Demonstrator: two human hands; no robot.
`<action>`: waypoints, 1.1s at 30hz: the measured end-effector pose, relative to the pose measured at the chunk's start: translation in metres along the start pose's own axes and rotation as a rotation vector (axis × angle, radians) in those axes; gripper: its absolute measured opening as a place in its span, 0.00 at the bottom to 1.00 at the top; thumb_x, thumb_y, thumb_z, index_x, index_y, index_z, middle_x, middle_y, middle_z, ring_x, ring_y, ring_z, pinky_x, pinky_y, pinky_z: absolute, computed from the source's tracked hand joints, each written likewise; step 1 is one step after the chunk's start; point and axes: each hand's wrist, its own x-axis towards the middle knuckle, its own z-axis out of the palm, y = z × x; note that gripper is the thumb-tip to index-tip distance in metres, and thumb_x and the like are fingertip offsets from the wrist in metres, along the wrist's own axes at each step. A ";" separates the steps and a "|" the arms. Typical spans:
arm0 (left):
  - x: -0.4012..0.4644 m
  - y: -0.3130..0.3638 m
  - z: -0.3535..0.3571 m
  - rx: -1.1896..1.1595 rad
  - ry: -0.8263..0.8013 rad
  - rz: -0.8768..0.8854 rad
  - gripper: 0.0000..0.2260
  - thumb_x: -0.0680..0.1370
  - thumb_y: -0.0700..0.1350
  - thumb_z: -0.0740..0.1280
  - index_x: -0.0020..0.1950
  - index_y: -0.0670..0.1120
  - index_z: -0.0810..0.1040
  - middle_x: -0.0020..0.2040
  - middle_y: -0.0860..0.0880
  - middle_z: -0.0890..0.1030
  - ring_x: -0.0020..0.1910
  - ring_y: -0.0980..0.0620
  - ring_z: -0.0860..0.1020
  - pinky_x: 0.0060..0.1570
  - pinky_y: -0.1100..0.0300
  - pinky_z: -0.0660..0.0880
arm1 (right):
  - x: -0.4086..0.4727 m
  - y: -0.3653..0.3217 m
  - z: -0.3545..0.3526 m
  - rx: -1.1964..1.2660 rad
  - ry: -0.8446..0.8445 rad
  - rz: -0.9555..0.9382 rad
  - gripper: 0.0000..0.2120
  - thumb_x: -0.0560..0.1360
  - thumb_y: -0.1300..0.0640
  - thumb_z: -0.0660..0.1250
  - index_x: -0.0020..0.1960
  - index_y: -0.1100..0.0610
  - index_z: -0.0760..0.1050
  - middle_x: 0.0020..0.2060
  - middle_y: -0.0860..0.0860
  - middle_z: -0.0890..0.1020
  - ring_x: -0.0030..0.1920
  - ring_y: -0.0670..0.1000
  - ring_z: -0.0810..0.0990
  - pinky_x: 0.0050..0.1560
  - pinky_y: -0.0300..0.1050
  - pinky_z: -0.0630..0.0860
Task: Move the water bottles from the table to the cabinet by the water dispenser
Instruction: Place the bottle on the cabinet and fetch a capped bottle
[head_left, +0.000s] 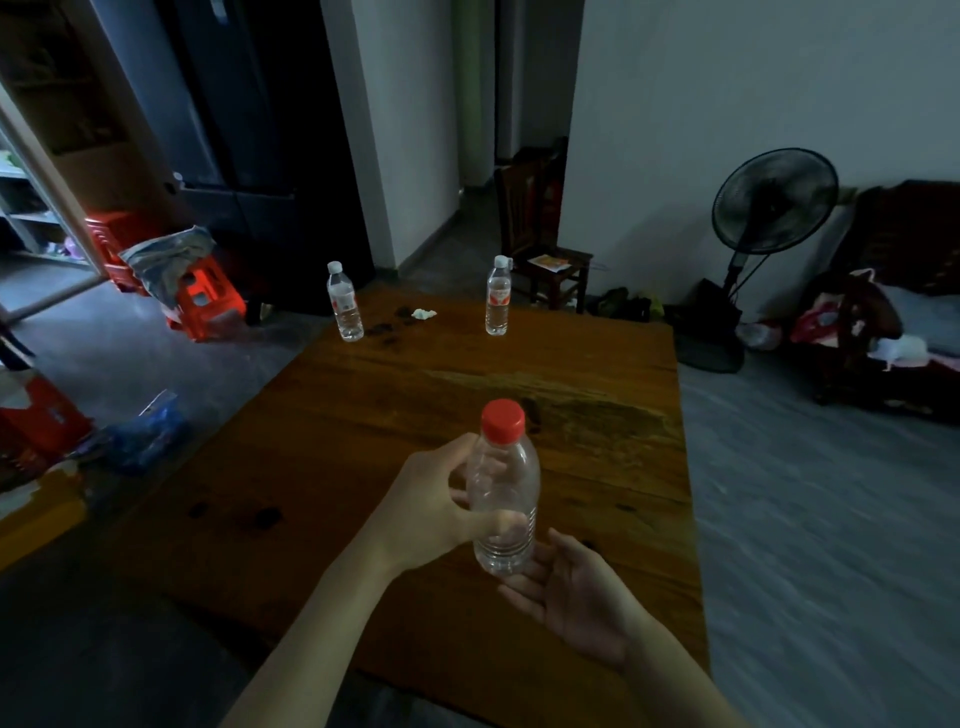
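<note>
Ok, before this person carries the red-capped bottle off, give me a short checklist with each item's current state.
1. Red-capped bottle gripped by the left hand: ok, fingers wrap its body.
2. Right hand supporting: ok, open palm under the bottle's base; contact cannot tell.
3. Red cap on: ok; tightness cannot tell.
4. Bottle upright: ok, only slightly tilted.
5. Bottles left on the table: not ok, the far left bottle and far right bottle stand at the far edge.
6. Cabinet and water dispenser located: cannot tell, neither is in view.
</note>
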 end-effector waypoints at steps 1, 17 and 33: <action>0.003 0.004 0.004 0.001 -0.007 0.007 0.25 0.68 0.61 0.77 0.62 0.66 0.73 0.60 0.67 0.81 0.60 0.67 0.79 0.50 0.75 0.77 | -0.005 -0.003 -0.003 0.012 0.005 -0.005 0.26 0.82 0.47 0.52 0.69 0.64 0.71 0.65 0.64 0.77 0.64 0.60 0.78 0.67 0.53 0.71; 0.065 0.058 0.066 0.068 -0.185 0.193 0.24 0.67 0.63 0.77 0.59 0.76 0.71 0.60 0.69 0.80 0.59 0.68 0.80 0.48 0.75 0.77 | -0.070 -0.034 -0.046 0.106 0.051 -0.206 0.24 0.81 0.47 0.55 0.67 0.63 0.75 0.66 0.63 0.76 0.64 0.58 0.77 0.64 0.52 0.74; 0.103 0.145 0.156 -0.012 -0.638 0.552 0.22 0.64 0.62 0.79 0.53 0.66 0.75 0.50 0.63 0.83 0.49 0.64 0.82 0.44 0.69 0.79 | -0.192 0.021 -0.032 0.339 0.425 -0.745 0.25 0.82 0.50 0.52 0.69 0.67 0.71 0.68 0.64 0.73 0.70 0.60 0.71 0.71 0.54 0.67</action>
